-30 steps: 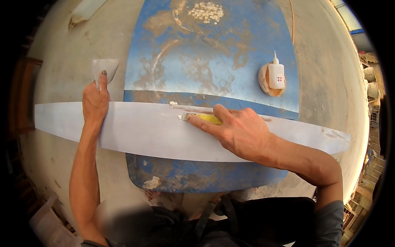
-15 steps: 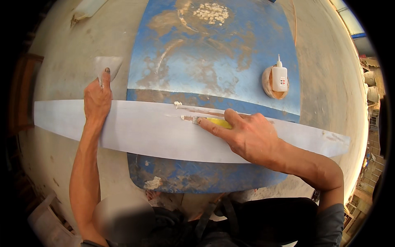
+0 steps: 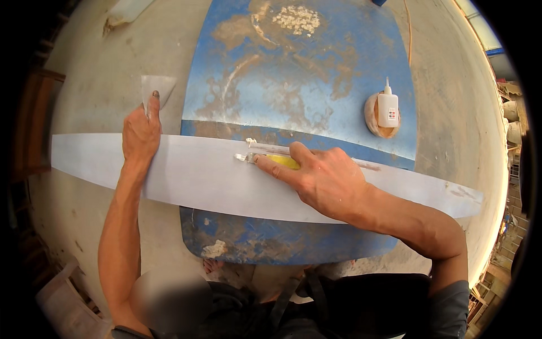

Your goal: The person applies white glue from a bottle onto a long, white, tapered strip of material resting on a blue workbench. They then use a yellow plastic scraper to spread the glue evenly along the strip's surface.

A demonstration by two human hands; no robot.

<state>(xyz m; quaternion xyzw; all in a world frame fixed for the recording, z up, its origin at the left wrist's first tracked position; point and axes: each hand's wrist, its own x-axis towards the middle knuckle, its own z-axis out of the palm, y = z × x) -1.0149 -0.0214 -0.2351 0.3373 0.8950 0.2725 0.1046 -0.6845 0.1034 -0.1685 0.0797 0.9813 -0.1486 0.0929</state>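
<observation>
A long white board [image 3: 186, 175], tapering at its ends, lies crosswise in front of me. My left hand [image 3: 142, 131] is closed around a flat, pale putty knife [image 3: 161, 87], blade pointing away, its wrist over the board's left part. Toward the board's middle, my right hand [image 3: 330, 181] grips a small yellow-handled scraper [image 3: 282, 161], index finger stretched along it. Its metal tip meets the board beside a dab of white paste [image 3: 240, 157]. Another dab [image 3: 250, 140] sits at the far edge, near a brownish streak [image 3: 370, 166] partly hidden by the right hand.
Under the board is a blue, stained tabletop [image 3: 271, 96]. A white squeeze bottle [image 3: 388, 110] lies over a round, pale-rimmed container [image 3: 371, 113] at the right. White crumbs [image 3: 296, 20] are spread at the far end. A chair [image 3: 70, 299] stands at lower left.
My right hand has slid left along the board with the scraper, and white paste has gathered ahead of its tip. The left hand keeps its hold on the putty knife.
</observation>
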